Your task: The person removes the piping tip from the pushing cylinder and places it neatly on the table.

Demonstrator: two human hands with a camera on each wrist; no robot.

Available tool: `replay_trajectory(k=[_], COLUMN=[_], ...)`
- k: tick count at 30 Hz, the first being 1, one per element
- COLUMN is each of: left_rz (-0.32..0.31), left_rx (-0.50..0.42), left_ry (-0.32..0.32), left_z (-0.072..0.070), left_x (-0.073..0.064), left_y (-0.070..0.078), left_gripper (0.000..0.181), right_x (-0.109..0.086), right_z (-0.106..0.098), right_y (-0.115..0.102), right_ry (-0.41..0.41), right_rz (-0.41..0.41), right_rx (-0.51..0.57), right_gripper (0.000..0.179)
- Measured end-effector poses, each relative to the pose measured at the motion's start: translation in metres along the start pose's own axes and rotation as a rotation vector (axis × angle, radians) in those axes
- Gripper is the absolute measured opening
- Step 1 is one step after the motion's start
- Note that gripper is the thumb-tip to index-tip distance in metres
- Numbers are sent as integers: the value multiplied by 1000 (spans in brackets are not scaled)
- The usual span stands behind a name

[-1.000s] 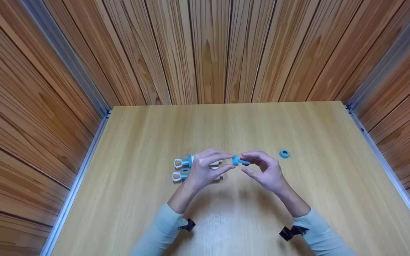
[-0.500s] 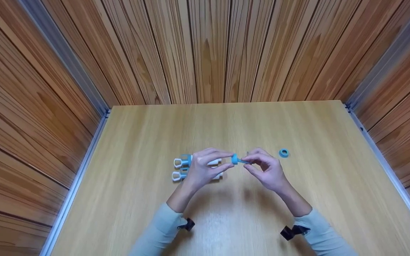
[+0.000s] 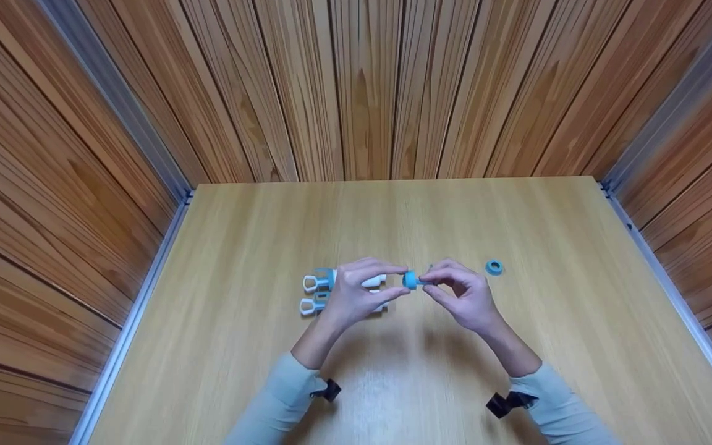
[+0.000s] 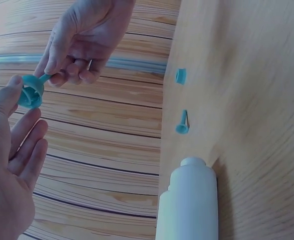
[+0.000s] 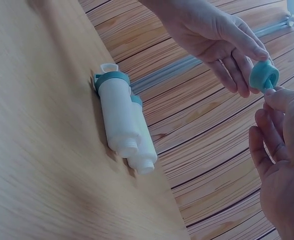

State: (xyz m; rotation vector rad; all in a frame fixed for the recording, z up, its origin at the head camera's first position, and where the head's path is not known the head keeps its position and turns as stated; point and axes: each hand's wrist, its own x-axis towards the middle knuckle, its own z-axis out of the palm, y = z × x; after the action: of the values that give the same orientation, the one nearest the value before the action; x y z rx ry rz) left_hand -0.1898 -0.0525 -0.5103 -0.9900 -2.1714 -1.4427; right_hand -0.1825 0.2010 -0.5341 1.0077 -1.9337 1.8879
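Observation:
Above the table, my left hand (image 3: 359, 289) pinches a blue-green ring-shaped cap (image 3: 410, 280) between thumb and fingertips. My right hand (image 3: 464, 298) faces it and pinches a thin stem (image 4: 45, 78) that sticks out from one side of the cap. In the left wrist view the cap's hollow underside, with ribs inside, shows beside the left thumb. The right wrist view has the stem at the cap's opening, its outer end hidden by the right fingertips. Beneath and beyond my left hand lie two white bottles (image 5: 119, 112) with blue-green collars and white loops.
A second blue-green ring (image 3: 494, 267) lies on the table to the right of my hands. Near it lies a small blue-green funnel-like piece with a stem (image 4: 183, 123), mostly hidden by my right hand in the head view. Wood-panelled walls (image 3: 362, 93) stand behind the table (image 3: 257, 235).
My right thumb and index finger, apart a second ago, have come together on the stem. The stem has turned and less of it shows. My left hand stays nearly still.

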Motion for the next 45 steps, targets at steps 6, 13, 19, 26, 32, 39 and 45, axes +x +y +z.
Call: replay_trajectory(k=[6, 13, 19, 26, 32, 39, 45], left_rz=[-14, -47, -36, -22, -12, -17, -8], left_rx=[-29, -51, -72, -63, -47, -37, -37], left_ry=[-8, -19, -17, -17, -14, -27, -33], left_z=[2, 1, 1, 1, -1, 1, 2], left_x=[0, 0, 1, 2, 5, 6, 8], left_y=[0, 2, 2, 3, 4, 4, 5], left_gripper=[31, 29, 28, 29, 29, 31, 31], right_x=[2, 5, 5, 5, 5, 5, 5], right_z=[1, 3, 3, 3, -1, -1, 2], right_y=[-1, -3, -2, -3, -2, -3, -3], right_ry=[-3, -8, -12, 9, -4, -10, -19], right_rz=[-27, -30, -31, -20, -24, -11, -1], right_rx=[15, 29, 35, 39, 21, 3, 13], right_gripper=[27, 27, 30, 34, 47, 53, 50])
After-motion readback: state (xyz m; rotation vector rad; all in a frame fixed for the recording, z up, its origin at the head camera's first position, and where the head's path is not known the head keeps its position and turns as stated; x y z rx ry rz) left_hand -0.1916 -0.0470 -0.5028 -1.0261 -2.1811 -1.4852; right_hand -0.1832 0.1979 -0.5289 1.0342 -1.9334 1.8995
